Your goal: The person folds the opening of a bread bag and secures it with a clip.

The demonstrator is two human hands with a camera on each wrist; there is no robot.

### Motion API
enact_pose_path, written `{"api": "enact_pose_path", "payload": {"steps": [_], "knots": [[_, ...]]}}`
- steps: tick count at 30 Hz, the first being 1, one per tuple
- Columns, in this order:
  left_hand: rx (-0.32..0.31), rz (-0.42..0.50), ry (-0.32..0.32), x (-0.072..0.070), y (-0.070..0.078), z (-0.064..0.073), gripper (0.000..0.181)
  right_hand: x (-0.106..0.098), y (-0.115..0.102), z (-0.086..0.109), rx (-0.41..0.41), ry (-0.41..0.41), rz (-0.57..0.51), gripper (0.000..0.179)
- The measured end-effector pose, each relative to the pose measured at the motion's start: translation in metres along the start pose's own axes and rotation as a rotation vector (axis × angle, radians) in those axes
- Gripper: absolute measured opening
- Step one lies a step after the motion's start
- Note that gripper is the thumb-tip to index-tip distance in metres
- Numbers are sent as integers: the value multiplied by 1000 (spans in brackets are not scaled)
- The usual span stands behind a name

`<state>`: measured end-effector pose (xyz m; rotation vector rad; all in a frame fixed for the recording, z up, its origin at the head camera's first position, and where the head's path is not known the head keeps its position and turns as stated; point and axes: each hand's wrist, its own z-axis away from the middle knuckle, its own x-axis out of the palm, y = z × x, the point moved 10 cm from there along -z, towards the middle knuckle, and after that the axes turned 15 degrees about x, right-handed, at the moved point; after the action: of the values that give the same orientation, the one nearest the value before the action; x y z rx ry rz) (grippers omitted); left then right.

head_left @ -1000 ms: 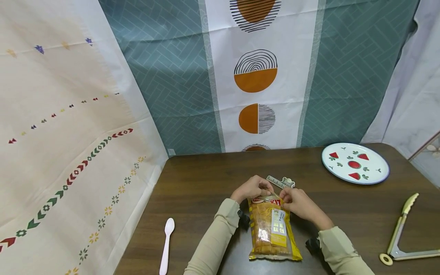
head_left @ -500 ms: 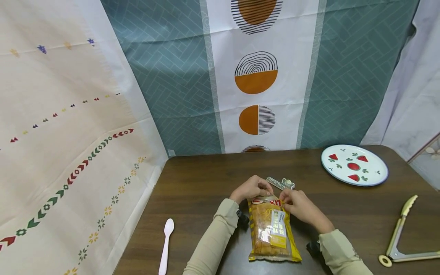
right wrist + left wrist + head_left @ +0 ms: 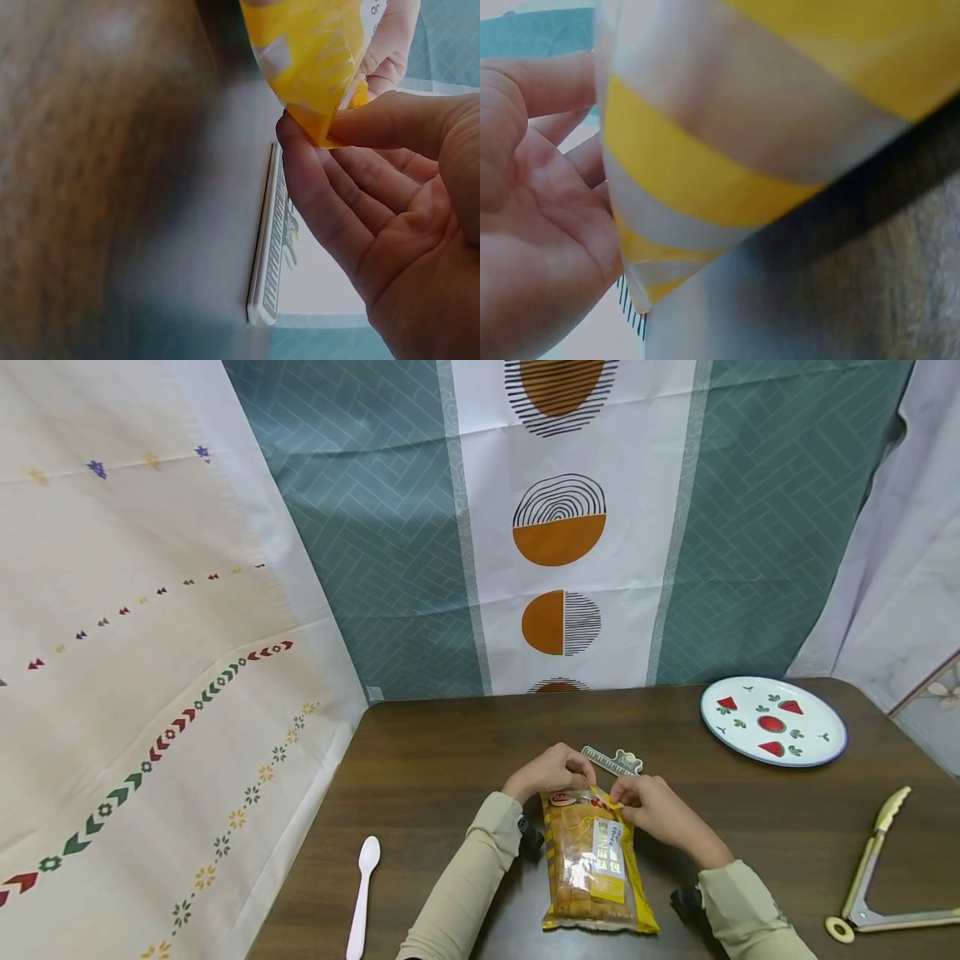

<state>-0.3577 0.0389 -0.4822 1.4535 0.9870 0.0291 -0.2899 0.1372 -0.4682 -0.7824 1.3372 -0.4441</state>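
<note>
A yellow and clear plastic bag of bread (image 3: pixel 573 847) lies on the table in the head view, a white and yellow label on its front. At its top edge, my left hand (image 3: pixel 551 772) pinches the plastic. My right hand (image 3: pixel 662 810) grips the top right corner beside it; in the right wrist view, thumb and index finger pinch the yellow corner (image 3: pixel 319 124). A yellow strip of the bag's edge shows between the two hands. From the left wrist, the striped side of the bag (image 3: pixel 682 165) hides the left fingertips.
Just behind the hands lies a flat bar with stripe markings and a decorated end (image 3: pixel 628 762). A white oval plate (image 3: pixel 813 710) with watermelon pictures sits at the back right. Tongs (image 3: pixel 870 868) lie spread at the right, and a white spoon (image 3: pixel 363 893) at the left.
The top edge of the bag between the hands has turned so that a yellow strip now shows. Both hands keep nearly the same place.
</note>
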Motion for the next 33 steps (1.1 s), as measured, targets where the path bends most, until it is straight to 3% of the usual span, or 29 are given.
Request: {"api": "enact_pose_path", "payload": {"steps": [13, 21, 27, 33], "knots": [[-55, 43, 54, -1, -2, 3, 22, -3, 6, -3, 17, -6, -46, 15], [3, 23, 17, 3, -3, 2, 17, 0, 9, -3, 23, -20, -44, 13], [0, 57, 5, 5, -4, 3, 8, -1, 4, 0, -10, -31, -65, 2], [32, 68, -7, 6, -1, 2, 8, 0, 5, -2, 13, -37, -80, 6]]}}
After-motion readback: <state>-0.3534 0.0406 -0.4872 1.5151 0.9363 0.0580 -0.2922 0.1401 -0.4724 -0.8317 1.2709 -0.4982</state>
